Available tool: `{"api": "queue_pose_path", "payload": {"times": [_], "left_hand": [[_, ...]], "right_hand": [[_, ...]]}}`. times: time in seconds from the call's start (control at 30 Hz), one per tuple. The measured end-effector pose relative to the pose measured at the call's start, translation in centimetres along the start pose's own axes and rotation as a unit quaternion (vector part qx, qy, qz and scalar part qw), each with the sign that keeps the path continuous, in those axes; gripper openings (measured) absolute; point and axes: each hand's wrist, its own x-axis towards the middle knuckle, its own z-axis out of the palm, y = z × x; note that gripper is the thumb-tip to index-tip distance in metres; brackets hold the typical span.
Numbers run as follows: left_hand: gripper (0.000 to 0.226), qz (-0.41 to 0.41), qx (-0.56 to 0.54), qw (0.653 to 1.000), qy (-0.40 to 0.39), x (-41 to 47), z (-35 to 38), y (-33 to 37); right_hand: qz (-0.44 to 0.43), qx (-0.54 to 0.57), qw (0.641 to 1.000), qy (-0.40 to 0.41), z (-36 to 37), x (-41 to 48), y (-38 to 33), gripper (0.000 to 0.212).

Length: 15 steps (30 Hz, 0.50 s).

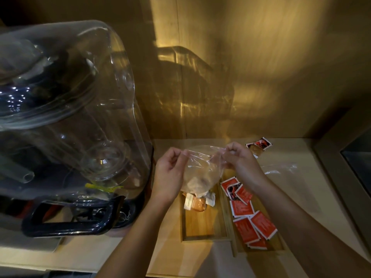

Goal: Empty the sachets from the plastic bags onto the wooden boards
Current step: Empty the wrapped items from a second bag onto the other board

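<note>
A clear plastic bag (201, 167) hangs between my hands above the left wooden board (202, 223). My left hand (170, 173) pinches its left top corner and my right hand (239, 157) pinches its right top corner. Pale sachets sit in the bag's lower end. A few orange and white sachets (197, 203) lie on the left board under the bag. Several red sachets (249, 215) are spread over the right wooden board (279, 243).
A large clear plastic cover on a dark machine (66, 137) fills the left. An empty plastic bag (281, 169) lies on the counter to the right. A few more sachets (259, 146) lie by the back wall. A dark recess (357, 167) sits at the right edge.
</note>
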Motion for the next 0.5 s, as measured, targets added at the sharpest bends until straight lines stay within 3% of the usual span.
{"api": "queue_pose_path", "payload": {"times": [0.3,0.5], "left_hand": [[0.024,-0.022,-0.013,1.0,-0.011,0.4,1.9,0.9],[0.025,-0.021,0.009,0.997,-0.07,1.0,5.3,1.9]], "right_hand": [[-0.018,-0.01,1.0,0.023,-2.2,-1.0,-1.2,0.02],[-0.027,-0.06,0.992,0.107,-6.4,-2.0,-1.7,0.022]]}}
